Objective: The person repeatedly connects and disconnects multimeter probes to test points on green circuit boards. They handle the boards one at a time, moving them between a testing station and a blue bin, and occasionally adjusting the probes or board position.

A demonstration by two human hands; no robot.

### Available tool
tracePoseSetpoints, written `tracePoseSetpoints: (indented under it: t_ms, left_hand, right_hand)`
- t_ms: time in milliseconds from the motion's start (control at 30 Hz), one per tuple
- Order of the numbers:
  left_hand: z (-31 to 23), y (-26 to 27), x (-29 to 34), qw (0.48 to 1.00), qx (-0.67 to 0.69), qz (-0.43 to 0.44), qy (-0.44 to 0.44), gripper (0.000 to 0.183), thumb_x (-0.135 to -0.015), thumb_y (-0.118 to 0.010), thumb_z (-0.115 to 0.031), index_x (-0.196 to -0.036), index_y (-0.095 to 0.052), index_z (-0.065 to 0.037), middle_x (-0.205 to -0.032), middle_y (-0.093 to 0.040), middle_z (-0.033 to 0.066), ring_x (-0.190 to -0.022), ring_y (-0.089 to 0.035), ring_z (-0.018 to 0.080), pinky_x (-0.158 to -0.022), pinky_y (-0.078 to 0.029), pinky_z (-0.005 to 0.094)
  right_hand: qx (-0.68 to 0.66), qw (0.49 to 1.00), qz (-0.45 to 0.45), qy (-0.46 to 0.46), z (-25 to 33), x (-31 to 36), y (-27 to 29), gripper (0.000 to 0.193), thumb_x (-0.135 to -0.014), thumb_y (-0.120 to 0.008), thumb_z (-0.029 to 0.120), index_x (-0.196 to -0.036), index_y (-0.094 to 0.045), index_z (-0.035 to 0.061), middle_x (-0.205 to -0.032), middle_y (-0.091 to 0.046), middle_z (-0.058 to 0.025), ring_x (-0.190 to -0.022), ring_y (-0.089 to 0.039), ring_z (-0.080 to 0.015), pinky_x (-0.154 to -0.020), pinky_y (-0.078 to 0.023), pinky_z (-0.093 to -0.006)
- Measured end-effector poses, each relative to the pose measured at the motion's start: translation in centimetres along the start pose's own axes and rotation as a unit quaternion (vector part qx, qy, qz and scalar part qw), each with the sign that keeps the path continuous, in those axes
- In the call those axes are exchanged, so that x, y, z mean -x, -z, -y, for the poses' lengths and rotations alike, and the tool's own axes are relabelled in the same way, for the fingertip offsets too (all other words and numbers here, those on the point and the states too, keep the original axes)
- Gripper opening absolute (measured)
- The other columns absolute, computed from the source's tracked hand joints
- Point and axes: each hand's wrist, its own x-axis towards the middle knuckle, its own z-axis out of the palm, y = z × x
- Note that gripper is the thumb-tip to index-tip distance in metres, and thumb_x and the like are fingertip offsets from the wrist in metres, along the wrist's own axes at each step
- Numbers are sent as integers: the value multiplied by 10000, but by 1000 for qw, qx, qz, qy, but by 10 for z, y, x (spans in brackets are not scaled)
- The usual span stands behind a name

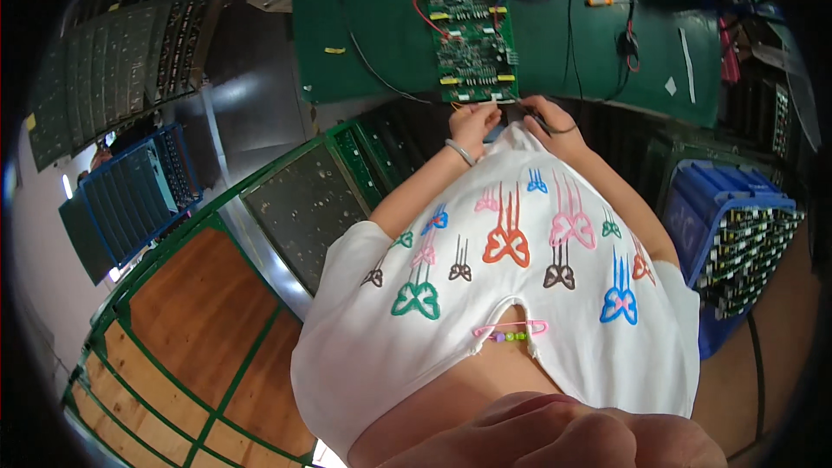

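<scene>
A green circuit board (474, 39) lies on the green tabletop, its near end at the table's front edge. My left hand (472, 127) is closed at that near end, fingertips pressed together beside a small white connector; what they pinch is too small to make out. A thin yellow wire shows beside those fingers. Just to the right, my right hand (555, 127) is closed with its fingers bent, and a thin dark cable (565, 130) runs through it. The right fingertips are close to the board's near right corner.
Red and black wires lie across the green table (381, 35). An orange-handled screwdriver (600, 2) lies at the back right. A blue bin (719, 199) of circuit boards stands at my right. Board racks (130, 199) and a green-framed cart (208, 312) stand at my left.
</scene>
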Motion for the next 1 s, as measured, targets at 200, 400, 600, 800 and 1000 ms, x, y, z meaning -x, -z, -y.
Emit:
tracePoseSetpoints:
  t_ms: [200, 400, 600, 800, 1000]
  left_hand:
    - [0, -6, 9, 1000, -15, -17, 10, 53, -857, -671, -42, -900, -651, -17, -856, -671, 80, -797, -657, 172, -751, -548, 294]
    - [0, -11, 11, 999, -18, -34, 8, 67, -855, -675, -42, -904, -642, -12, -868, -670, 84, -811, -658, 173, -752, -548, 294]
    - [1, -12, 9, 999, -13, -31, 11, 73, -857, -679, -50, -903, -634, -17, -873, -670, 82, -813, -657, 169, -754, -541, 288]
    - [1, -11, 10, 1000, 2, -24, 11, 75, -854, -685, -53, -894, -635, -14, -864, -667, 82, -810, -656, 167, -755, -540, 286]
    - [8, -2, -2, 999, -38, 18, -9, 73, -862, -646, -66, -840, -652, 3, -823, -666, 81, -735, -643, 152, -694, -547, 275]
  right_hand:
    - [-1, 999, 40, -17, 1, 1, 5, 289, -914, -587, 164, -1166, -531, 35, -1100, -623, -170, -1053, -590, -332, -903, -467, -397]
    - [-15, 998, 54, -4, 3, 0, 6, 302, -927, -572, 168, -1195, -516, 43, -1135, -615, -159, -1068, -580, -332, -918, -455, -399]
    - [-17, 998, 63, -4, -1, 1, 6, 320, -928, -573, 165, -1217, -510, 45, -1153, -611, -155, -1077, -579, -330, -927, -451, -398]
    - [-25, 997, 70, 4, -4, -1, 4, 321, -923, -578, 154, -1219, -507, 51, -1147, -616, -151, -1081, -580, -323, -928, -452, -394]
    - [8, 998, 52, 38, -19, -1, -3, 326, -911, -591, 139, -1216, -505, 61, -1126, -621, -154, -1062, -590, -320, -904, -467, -397]
